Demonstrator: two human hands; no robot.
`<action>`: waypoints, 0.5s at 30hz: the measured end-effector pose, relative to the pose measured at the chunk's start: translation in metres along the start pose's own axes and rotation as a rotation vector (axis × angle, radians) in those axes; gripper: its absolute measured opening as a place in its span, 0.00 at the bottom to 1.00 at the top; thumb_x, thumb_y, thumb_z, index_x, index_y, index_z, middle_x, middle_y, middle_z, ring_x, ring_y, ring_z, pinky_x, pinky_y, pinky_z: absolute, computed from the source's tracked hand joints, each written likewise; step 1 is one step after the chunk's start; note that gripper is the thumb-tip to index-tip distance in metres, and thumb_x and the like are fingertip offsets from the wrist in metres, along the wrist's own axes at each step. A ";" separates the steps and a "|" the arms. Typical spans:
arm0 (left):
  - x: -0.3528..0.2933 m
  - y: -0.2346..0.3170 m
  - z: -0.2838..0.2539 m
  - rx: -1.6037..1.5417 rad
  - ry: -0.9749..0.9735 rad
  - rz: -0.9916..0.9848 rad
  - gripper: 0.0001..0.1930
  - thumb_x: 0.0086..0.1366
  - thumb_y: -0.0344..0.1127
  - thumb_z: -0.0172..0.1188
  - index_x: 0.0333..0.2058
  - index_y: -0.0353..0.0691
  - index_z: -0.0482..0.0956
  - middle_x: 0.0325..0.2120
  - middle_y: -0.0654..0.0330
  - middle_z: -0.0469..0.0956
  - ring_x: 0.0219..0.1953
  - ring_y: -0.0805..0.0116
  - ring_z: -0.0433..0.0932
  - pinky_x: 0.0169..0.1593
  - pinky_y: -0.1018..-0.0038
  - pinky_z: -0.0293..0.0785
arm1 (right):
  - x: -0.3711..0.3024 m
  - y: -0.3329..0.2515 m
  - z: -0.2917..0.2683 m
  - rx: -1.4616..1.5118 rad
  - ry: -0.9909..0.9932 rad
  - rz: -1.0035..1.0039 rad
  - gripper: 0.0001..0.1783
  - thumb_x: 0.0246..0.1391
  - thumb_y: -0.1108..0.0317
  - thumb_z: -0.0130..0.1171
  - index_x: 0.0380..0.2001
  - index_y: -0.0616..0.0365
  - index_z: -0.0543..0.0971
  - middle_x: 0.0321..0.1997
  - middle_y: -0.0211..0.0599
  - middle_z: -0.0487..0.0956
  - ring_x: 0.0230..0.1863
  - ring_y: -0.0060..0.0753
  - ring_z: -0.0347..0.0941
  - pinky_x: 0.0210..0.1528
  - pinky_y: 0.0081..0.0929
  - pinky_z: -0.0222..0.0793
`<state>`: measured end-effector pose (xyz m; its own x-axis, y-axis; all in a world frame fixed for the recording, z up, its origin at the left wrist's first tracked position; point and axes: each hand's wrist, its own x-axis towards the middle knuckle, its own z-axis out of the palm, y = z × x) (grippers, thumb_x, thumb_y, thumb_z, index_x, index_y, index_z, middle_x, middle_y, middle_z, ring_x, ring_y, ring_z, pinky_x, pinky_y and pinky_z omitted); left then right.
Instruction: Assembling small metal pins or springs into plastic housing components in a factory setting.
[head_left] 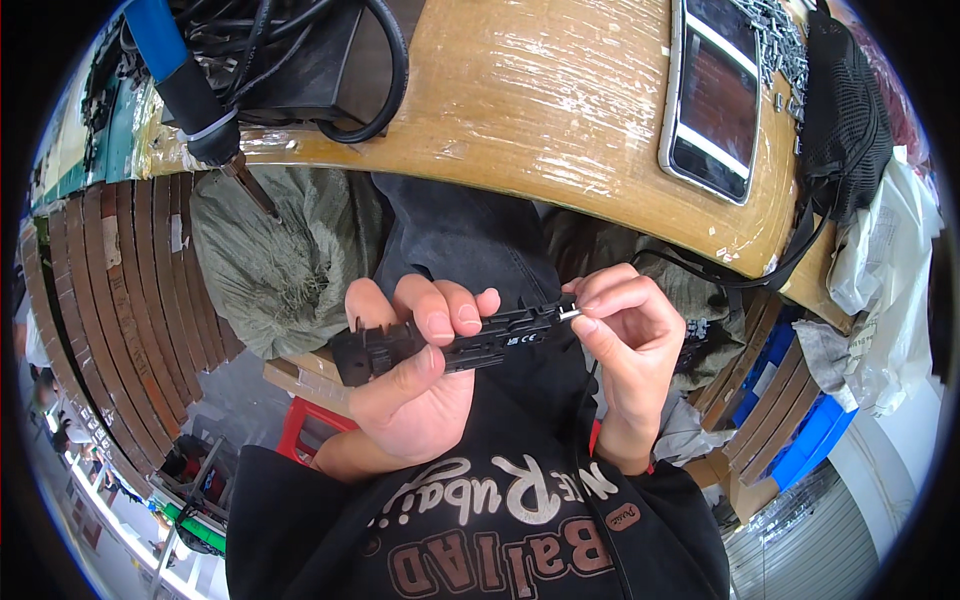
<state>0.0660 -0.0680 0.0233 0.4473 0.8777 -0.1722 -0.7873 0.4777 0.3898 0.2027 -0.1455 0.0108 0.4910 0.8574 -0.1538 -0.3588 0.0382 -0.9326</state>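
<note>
Left hand [415,385] grips black plastic strip [450,340]; right hand [625,345] pinches small metal piece [568,313] at strip end. Best: hold strip steady, keep piece square.

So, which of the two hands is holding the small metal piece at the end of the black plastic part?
The right hand: its fingertips pinch the small metal piece, while the left hand grips the black plastic part around its middle.

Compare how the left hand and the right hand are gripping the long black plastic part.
The left hand wraps the long black plastic part around its middle with thumb and curled fingers; the right hand only pinches a small silver metal piece at the part's end with its fingertips. The left hand covers much of the part; the right covers almost none. Both are bare and held above the lap.
</note>
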 end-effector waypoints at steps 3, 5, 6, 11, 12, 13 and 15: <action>-0.001 -0.001 -0.001 0.040 -0.024 0.036 0.13 0.51 0.18 0.50 0.26 0.44 0.57 0.29 0.57 0.67 0.38 0.61 0.67 0.54 0.59 0.61 | -0.001 -0.002 0.003 -0.014 0.033 0.021 0.09 0.38 0.87 0.57 0.25 0.66 0.73 0.31 0.40 0.72 0.37 0.29 0.68 0.44 0.27 0.64; 0.000 -0.001 0.000 0.032 -0.043 0.048 0.13 0.50 0.18 0.51 0.26 0.44 0.57 0.28 0.57 0.67 0.37 0.61 0.68 0.53 0.58 0.62 | 0.000 -0.003 0.003 -0.021 0.042 0.024 0.09 0.38 0.87 0.56 0.25 0.66 0.73 0.31 0.40 0.72 0.38 0.29 0.68 0.44 0.25 0.63; 0.000 -0.002 0.000 0.032 -0.044 0.045 0.13 0.50 0.18 0.51 0.26 0.44 0.57 0.28 0.57 0.67 0.37 0.61 0.68 0.53 0.58 0.62 | 0.000 -0.003 0.004 -0.021 0.045 0.023 0.09 0.38 0.87 0.56 0.25 0.66 0.73 0.31 0.40 0.72 0.38 0.29 0.68 0.44 0.25 0.63; 0.000 0.000 0.004 0.035 -0.073 0.065 0.13 0.50 0.19 0.52 0.25 0.43 0.57 0.26 0.57 0.67 0.35 0.61 0.68 0.52 0.60 0.64 | 0.002 -0.002 0.006 0.030 0.039 -0.006 0.09 0.38 0.88 0.56 0.26 0.67 0.72 0.31 0.40 0.72 0.37 0.29 0.68 0.44 0.24 0.63; 0.001 0.000 0.005 0.031 -0.080 0.063 0.13 0.50 0.19 0.52 0.25 0.43 0.57 0.26 0.57 0.67 0.35 0.61 0.68 0.52 0.60 0.64 | 0.002 -0.002 0.007 0.027 0.042 -0.014 0.09 0.38 0.88 0.56 0.26 0.67 0.72 0.31 0.40 0.72 0.37 0.29 0.68 0.44 0.24 0.63; 0.001 0.000 0.006 0.037 -0.076 0.068 0.14 0.50 0.19 0.52 0.25 0.43 0.57 0.26 0.57 0.68 0.35 0.61 0.68 0.52 0.60 0.64 | 0.002 -0.002 0.008 0.027 0.051 -0.017 0.09 0.38 0.88 0.55 0.26 0.67 0.72 0.32 0.40 0.71 0.37 0.28 0.68 0.44 0.24 0.63; 0.002 -0.001 0.008 0.038 -0.087 0.077 0.14 0.50 0.19 0.52 0.24 0.43 0.57 0.26 0.57 0.68 0.34 0.61 0.68 0.51 0.60 0.64 | 0.003 -0.003 0.010 0.025 0.059 -0.037 0.09 0.39 0.88 0.55 0.26 0.67 0.72 0.32 0.40 0.71 0.37 0.28 0.68 0.43 0.23 0.63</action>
<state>0.0708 -0.0674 0.0296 0.4228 0.9041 -0.0617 -0.8049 0.4060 0.4328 0.1973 -0.1378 0.0161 0.5499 0.8236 -0.1389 -0.3586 0.0826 -0.9298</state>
